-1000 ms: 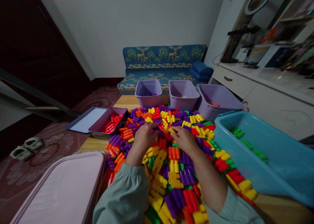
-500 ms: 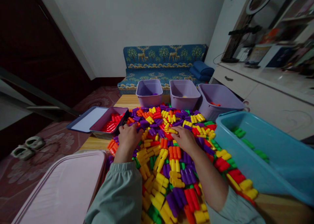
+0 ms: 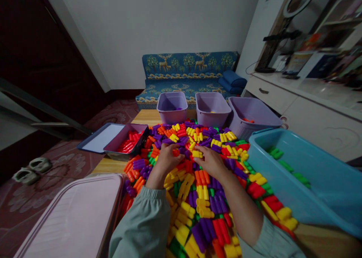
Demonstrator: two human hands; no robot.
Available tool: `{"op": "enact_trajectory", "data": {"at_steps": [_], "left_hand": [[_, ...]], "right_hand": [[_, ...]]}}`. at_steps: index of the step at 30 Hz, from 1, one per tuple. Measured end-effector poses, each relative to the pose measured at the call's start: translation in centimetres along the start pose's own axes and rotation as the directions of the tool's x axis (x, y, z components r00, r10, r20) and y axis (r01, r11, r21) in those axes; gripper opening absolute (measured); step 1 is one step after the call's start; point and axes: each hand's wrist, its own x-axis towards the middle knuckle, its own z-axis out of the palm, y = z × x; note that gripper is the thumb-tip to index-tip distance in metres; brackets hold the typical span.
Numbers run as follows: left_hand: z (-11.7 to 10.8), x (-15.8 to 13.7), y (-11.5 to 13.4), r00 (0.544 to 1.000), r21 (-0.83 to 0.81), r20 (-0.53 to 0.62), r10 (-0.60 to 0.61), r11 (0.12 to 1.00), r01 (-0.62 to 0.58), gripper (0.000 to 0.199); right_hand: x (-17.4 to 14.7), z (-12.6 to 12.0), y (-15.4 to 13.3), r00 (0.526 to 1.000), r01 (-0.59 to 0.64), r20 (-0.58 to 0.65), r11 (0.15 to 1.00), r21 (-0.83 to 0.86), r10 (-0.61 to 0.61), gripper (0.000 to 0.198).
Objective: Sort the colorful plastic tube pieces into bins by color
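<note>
My left hand (image 3: 166,161) is over the middle of a wide heap of plastic toy blocks (image 3: 202,209) in red, yellow, purple, green and orange. Its thumb and forefinger close around a red block (image 3: 175,152), partly covered by the fingers. Just to the right, my right hand (image 3: 210,161) pinches a yellow block (image 3: 197,154) at its fingertips. Left of my hands stands an open tin box (image 3: 113,151) with red blocks (image 3: 130,141) inside.
Three lilac bins (image 3: 172,116) (image 3: 212,118) (image 3: 243,128) line the back of the wooden table (image 3: 145,116), each with a few blocks. A large blue tub (image 3: 288,194) with green blocks is at the right. A pale pink lid (image 3: 73,212) lies front left.
My left hand has moved right, away from the tin box, to a red block near my right hand. My right hand stays nearly in place, with the yellow block now showing at its fingertips.
</note>
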Motion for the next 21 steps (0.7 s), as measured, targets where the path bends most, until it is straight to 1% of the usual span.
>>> {"op": "enact_trajectory", "data": {"at_steps": [3, 4, 6, 8, 10, 12, 13, 14, 15, 17, 18, 19, 21], "left_hand": [[0.7, 0.1, 0.3, 0.996, -0.159, 0.039, 0.076, 0.985, -0.069, 0.046], [1.0, 0.1, 0.4, 0.994, -0.207, 0.050, 0.101, 0.974, -0.089, 0.047], [1.8, 0.2, 0.8, 0.987, -0.297, 0.049, 0.156, 0.945, -0.135, 0.047], [2.5, 0.2, 1.4, 0.968, -0.408, 0.046, 0.246, 0.889, -0.207, 0.045], [2.9, 0.1, 2.0, 0.935, -0.540, 0.044, 0.352, 0.796, -0.274, 0.043], [2.8, 0.0, 2.6, 0.910, -0.630, 0.015, 0.413, 0.711, -0.312, 0.043], [2.5, 0.0, 2.6, 0.910, -0.636, -0.009, 0.415, 0.700, -0.326, 0.043], [2.2, 0.0, 2.6, 0.915, -0.610, -0.037, 0.401, 0.716, -0.339, 0.042], [1.8, 0.1, 2.4, 0.923, -0.552, -0.068, 0.378, 0.757, -0.350, 0.042], [1.1, 0.4, 1.5, 0.938, -0.353, -0.132, 0.321, 0.869, -0.347, 0.040], [0.9, 0.6, 1.0, 0.944, -0.238, -0.157, 0.289, 0.917, -0.320, 0.039], [0.8, 0.8, 0.4, 0.953, -0.133, -0.166, 0.253, 0.952, -0.275, 0.037], [0.8, 1.0, -0.7, 0.976, 0.023, -0.133, 0.174, 0.985, -0.173, 0.036]], "right_hand": [[-0.1, 0.2, 0.0, 1.000, 0.000, -0.016, 0.999, 0.048, 0.001, 0.051], [-0.1, 0.3, 0.1, 1.000, -0.005, -0.017, 0.996, 0.086, 0.007, 0.052], [0.0, 0.5, 0.2, 1.000, -0.029, 0.008, 0.976, 0.214, 0.028, 0.054], [0.0, 0.7, 0.3, 0.998, -0.049, 0.047, 0.919, 0.392, 0.034, 0.056], [0.1, 0.4, 0.3, 0.998, -0.038, 0.058, 0.828, 0.560, 0.007, 0.058], [0.1, -0.5, 0.4, 1.000, -0.012, 0.030, 0.767, 0.641, -0.009, 0.061], [0.0, -1.1, 0.5, 1.000, -0.003, 0.007, 0.768, 0.640, -0.002, 0.062], [0.0, -1.9, 0.8, 1.000, -0.001, -0.019, 0.794, 0.608, 0.016, 0.063], [-0.1, -2.7, 1.1, 0.997, -0.005, -0.057, 0.838, 0.545, 0.044, 0.062], [-0.4, -4.4, 2.1, 0.983, -0.050, -0.149, 0.938, 0.342, 0.107, 0.055], [-0.5, -5.1, 2.7, 0.972, -0.096, -0.190, 0.970, 0.225, 0.140, 0.048], [-0.7, -5.7, 3.4, 0.963, -0.151, -0.205, 0.982, 0.116, 0.173, 0.041], [-1.1, -6.5, 4.6, 0.951, -0.247, -0.204, 0.968, -0.039, 0.234, 0.029]]}}
